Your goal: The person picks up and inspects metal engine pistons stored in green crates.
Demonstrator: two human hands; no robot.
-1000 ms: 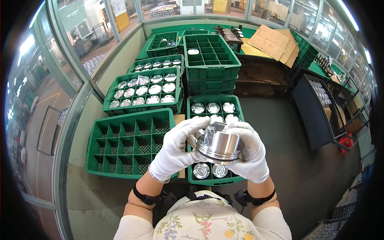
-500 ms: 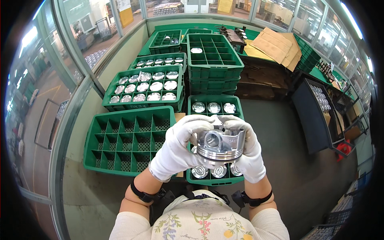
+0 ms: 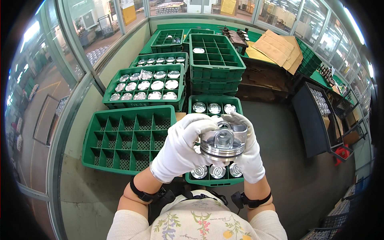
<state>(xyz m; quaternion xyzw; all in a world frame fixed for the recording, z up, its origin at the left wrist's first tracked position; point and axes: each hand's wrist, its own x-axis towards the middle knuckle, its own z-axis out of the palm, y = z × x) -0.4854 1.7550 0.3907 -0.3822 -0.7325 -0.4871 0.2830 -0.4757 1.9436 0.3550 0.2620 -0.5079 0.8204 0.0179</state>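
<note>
A shiny metal engine piston [image 3: 225,145] is held up in front of me between both hands, its ringed end downward and its round pin hole toward me. White-gloved, my left hand [image 3: 185,140] grips it from the left, while my right hand [image 3: 249,150], gloved too, wraps its right side. Beneath the hands is a green divided crate [image 3: 208,182] with pistons in its compartments, partly hidden by my hands and the held piston. To the left lies another green divided crate [image 3: 128,140], with the mesh bottoms of its compartments showing.
Farther left stands a green crate [image 3: 140,105] filled with pistons. Ahead, a stack of green crates [image 3: 216,73] carries one piston in its top crate. Cardboard sheets [image 3: 276,50] lie on the bench at back right. A dark cart [image 3: 310,120] stands right; glass-panelled walls surround the area.
The piston has turned in my hands, so its pin hole now faces me more squarely and sits farther right. My fingers have shifted slightly around it.
</note>
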